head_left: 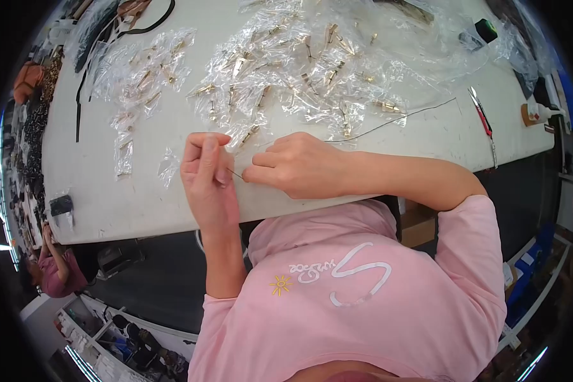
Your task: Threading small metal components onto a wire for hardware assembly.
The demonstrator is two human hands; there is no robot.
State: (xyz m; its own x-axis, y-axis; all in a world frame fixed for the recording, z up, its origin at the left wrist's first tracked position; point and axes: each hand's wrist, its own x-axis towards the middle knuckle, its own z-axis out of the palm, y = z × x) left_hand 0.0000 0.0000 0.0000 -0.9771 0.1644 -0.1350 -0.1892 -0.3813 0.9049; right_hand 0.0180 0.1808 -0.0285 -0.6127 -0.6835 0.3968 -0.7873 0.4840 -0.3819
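A thin dark cord (235,174) stretches across the short gap between my hands, just above the near edge of the white table. My left hand (205,167) is raised with thumb and fingers pinched together at one end of it. My right hand (297,167) is closed, palm down, with the cord at its fingertips. Beyond my right wrist, a long dark strand (395,121) trails over the table to the right; whether it is the same piece is hidden. Small clear plastic bags (251,135) with gold-coloured metal pieces lie just past my hands.
More clear bags with gold pieces (143,83) spread left and across the back. On the right are red-handled tweezers or snips (482,121) and a white bottle (542,113). A black square piece (62,205) lies near the left corner. Another person (60,270) is at far left.
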